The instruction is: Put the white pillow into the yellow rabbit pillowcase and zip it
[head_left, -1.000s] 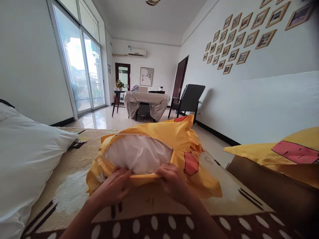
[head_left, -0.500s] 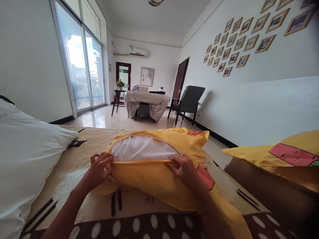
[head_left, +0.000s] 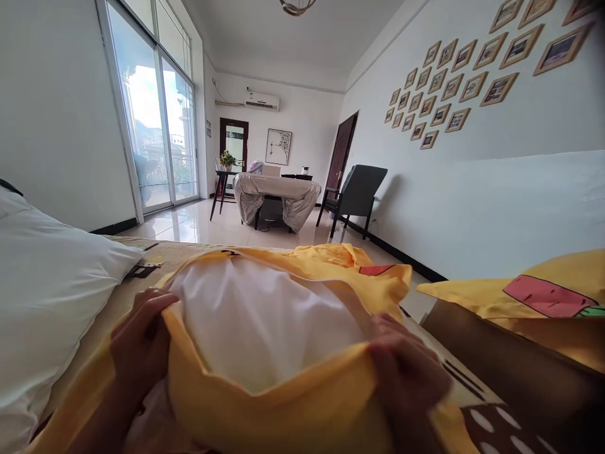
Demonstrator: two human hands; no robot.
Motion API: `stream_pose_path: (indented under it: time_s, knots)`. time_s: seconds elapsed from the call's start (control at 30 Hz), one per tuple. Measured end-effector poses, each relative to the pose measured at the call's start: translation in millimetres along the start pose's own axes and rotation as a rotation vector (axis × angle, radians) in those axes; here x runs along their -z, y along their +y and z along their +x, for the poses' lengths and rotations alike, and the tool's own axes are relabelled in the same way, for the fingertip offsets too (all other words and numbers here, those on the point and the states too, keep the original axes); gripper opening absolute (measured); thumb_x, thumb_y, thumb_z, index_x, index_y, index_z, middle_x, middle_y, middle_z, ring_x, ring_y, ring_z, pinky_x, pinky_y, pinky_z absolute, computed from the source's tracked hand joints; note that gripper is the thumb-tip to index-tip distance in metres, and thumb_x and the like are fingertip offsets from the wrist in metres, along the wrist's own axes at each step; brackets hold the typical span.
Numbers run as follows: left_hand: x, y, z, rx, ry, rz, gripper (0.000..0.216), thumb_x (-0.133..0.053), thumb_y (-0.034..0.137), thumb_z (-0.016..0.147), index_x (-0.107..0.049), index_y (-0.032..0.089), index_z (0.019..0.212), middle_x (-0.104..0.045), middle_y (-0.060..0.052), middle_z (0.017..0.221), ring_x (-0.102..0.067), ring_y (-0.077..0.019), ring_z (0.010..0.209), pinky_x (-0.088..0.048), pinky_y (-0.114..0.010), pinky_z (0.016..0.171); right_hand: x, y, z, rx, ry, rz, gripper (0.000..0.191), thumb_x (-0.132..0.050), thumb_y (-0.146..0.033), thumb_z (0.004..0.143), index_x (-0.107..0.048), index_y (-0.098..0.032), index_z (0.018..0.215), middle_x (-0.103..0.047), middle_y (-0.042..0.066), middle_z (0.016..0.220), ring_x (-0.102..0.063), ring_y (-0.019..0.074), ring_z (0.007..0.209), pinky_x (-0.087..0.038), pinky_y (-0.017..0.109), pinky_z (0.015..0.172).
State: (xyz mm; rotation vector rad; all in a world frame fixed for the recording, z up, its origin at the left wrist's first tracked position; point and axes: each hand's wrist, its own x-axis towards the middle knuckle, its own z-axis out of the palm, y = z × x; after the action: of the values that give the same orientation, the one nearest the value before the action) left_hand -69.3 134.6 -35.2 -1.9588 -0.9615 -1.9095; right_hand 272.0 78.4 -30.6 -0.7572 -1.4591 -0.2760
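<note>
A yellow pillowcase [head_left: 278, 413] with its mouth spread wide is stretched between my two hands, close in front of me. White fabric [head_left: 265, 321] shows inside the opening; I cannot tell whether it is a pillow or the case's inner side. My left hand [head_left: 142, 337] is closed around the left part of the near rim. At the right end of that rim, my right hand [head_left: 406, 362] grips the cloth, slightly blurred. The far part of the pillowcase lies crumpled on the patterned blanket, with a red printed patch near its right corner.
To the left a white pillow [head_left: 57, 277] rests on the patterned blanket [head_left: 155, 258]. On the right, another yellow piece with a red print [head_left: 553, 296] lies over a brown edge [head_left: 496, 347]. Farther off stand a covered table [head_left: 274, 183] and a dark chair [head_left: 359, 192].
Both hands have come nearer to me and moved apart, drawing the near rim with them. The pillowcase mouth gapes wider and more white fabric shows.
</note>
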Motion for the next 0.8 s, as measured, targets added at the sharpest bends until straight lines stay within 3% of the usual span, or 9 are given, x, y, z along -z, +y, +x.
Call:
stream_pose_path:
  time_s: [0.1,0.2,0.27,0.4,0.47,0.6,0.67,0.77,0.8]
  knots:
    - [7,-21,7,0.167,-0.419,0.116,0.020,-0.050,0.035,0.085,-0.063,0.021,0.079,-0.065,-0.001,0.073,-0.058,-0.0168,0.071,-0.044,-0.027,0.067,-19,44,0,-0.245,-0.160,-0.130,0.043,-0.054,-0.039,0.086,-0.032,-0.021,0.053,-0.028,-0.005,0.051,-0.028,0.0094,0.049,-0.027,0.026,0.050]
    - [1,-58,-1,0.435,-0.828,0.109,0.042,-0.045,0.056,0.085,-0.059,0.019,0.070,-0.059,0.001,0.062,-0.053,-0.0157,0.061,-0.041,-0.025,0.057,-41,92,-8,-0.481,-0.454,-0.188,0.046,-0.039,-0.051,0.088,-0.030,-0.022,0.054,-0.028,-0.004,0.051,-0.031,0.0103,0.050,-0.027,0.025,0.049]
    - [-8,-75,-15,0.505,-0.869,0.117,0.051,-0.038,0.064,0.085,-0.055,0.018,0.071,-0.055,0.001,0.061,-0.052,-0.0153,0.061,-0.040,-0.024,0.056,-53,105,-20,-0.495,-0.558,-0.191,0.047,-0.035,-0.054,0.088,-0.033,-0.022,0.054,-0.034,-0.003,0.051,-0.036,0.0112,0.051,-0.029,0.025,0.050]
    - [-28,-81,-41,0.376,-0.968,0.180,0.059,-0.020,0.060,0.090,-0.059,0.017,0.078,-0.064,-0.004,0.077,-0.058,-0.0178,0.074,-0.044,-0.026,0.068,-67,94,-42,-0.466,-0.656,-0.235,0.046,-0.030,-0.048,0.091,-0.042,-0.020,0.056,-0.049,0.000,0.056,-0.046,0.0132,0.057,-0.033,0.025,0.056]
    - [-29,-76,-34,0.318,-1.044,0.211,0.058,-0.021,0.056,0.090,-0.062,0.018,0.076,-0.067,-0.004,0.076,-0.060,-0.0182,0.074,-0.044,-0.027,0.072,-65,85,-34,-0.438,-0.726,-0.257,0.044,-0.035,-0.045,0.090,-0.046,-0.019,0.055,-0.054,0.001,0.056,-0.047,0.0133,0.056,-0.033,0.025,0.056]
    - [-4,-59,48,0.222,-1.074,0.372,0.054,-0.041,0.063,0.079,-0.055,0.018,0.054,-0.053,0.000,0.050,-0.049,-0.0155,0.053,-0.039,-0.031,0.071,-42,68,49,-0.361,-0.807,-0.305,0.044,-0.052,-0.045,0.081,-0.043,-0.019,0.047,-0.047,-0.001,0.047,-0.038,0.0111,0.048,-0.027,0.026,0.053]
    - [13,-45,106,0.176,-1.000,0.476,0.060,-0.033,0.065,0.083,-0.046,0.018,0.048,-0.042,0.000,0.044,-0.041,-0.0139,0.049,-0.035,-0.029,0.066,-25,54,107,-0.316,-0.735,-0.330,0.048,-0.042,-0.046,0.087,-0.040,-0.020,0.047,-0.041,-0.002,0.048,-0.034,0.0103,0.049,-0.024,0.026,0.053]
    - [30,-18,172,0.105,-0.774,0.648,0.060,-0.019,0.057,0.091,-0.056,0.017,0.066,-0.048,-0.003,0.055,-0.044,-0.0178,0.061,-0.034,-0.032,0.073,-5,25,173,-0.133,-0.421,-0.506,0.050,-0.031,-0.047,0.092,-0.051,-0.018,0.056,-0.040,-0.002,0.051,-0.035,0.0106,0.052,-0.025,0.026,0.055]
    - [33,-10,185,0.088,-0.753,0.687,0.057,-0.021,0.054,0.092,-0.060,0.016,0.076,-0.052,-0.004,0.059,-0.045,-0.0188,0.063,-0.034,-0.032,0.073,0,15,185,-0.076,-0.450,-0.572,0.045,-0.034,-0.045,0.092,-0.058,-0.017,0.066,-0.044,-0.001,0.052,-0.038,0.0114,0.052,-0.025,0.026,0.056]
